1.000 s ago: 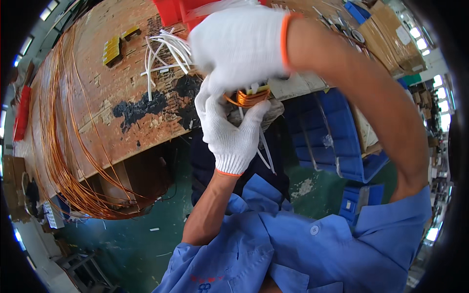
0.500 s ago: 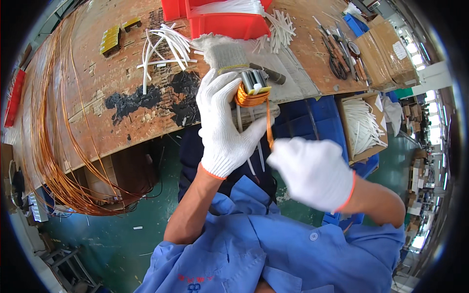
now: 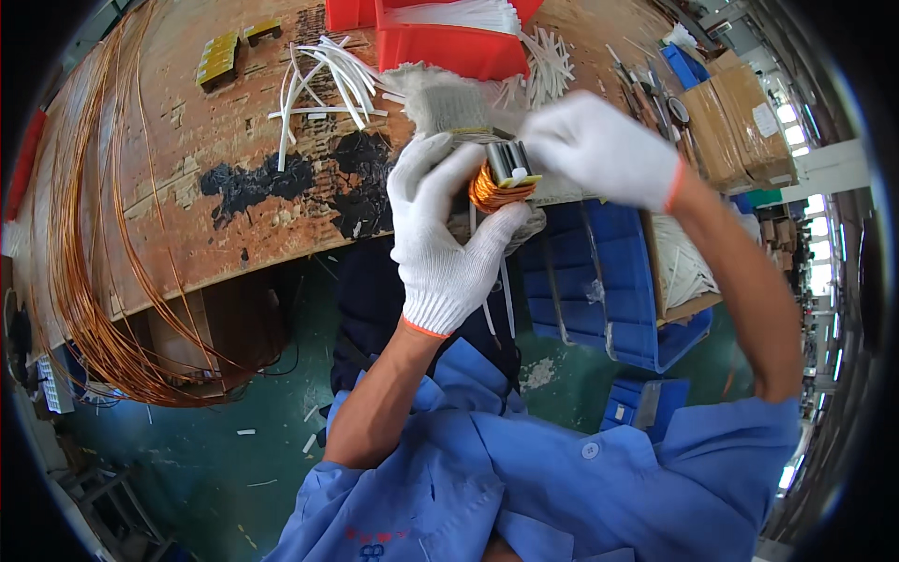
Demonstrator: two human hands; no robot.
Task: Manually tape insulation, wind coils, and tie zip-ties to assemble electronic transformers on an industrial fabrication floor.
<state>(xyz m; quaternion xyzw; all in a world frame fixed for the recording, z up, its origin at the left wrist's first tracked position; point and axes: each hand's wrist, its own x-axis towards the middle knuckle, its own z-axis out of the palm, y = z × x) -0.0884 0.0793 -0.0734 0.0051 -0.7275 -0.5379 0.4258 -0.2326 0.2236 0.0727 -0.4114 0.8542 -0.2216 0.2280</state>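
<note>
The left hand point(image 3: 442, 229) is holding the copper coil point(image 3: 499, 194) snugly, its thumb pressing from the near side and its fingers curling around the left — presumably to steady the windings while leaving the right side open. Dark rods point(image 3: 508, 159) are standing out of the coil's top, clear of the fingers. The right hand point(image 3: 604, 150) is hovering in a blur just right of the coil; whether its fingers are pinching anything, I cannot tell.

Just beyond the grip, a grey block point(image 3: 454, 108) is resting on the table point(image 3: 243, 103). Farther out, white strips point(image 3: 342, 75) to the left and a red bin point(image 3: 449, 54) straight ahead are lying apart from the coil — probably for easy reach. Well left, copper wire loops point(image 3: 89, 309) are hanging over the table edge, likely being too long to lie flat.
</note>
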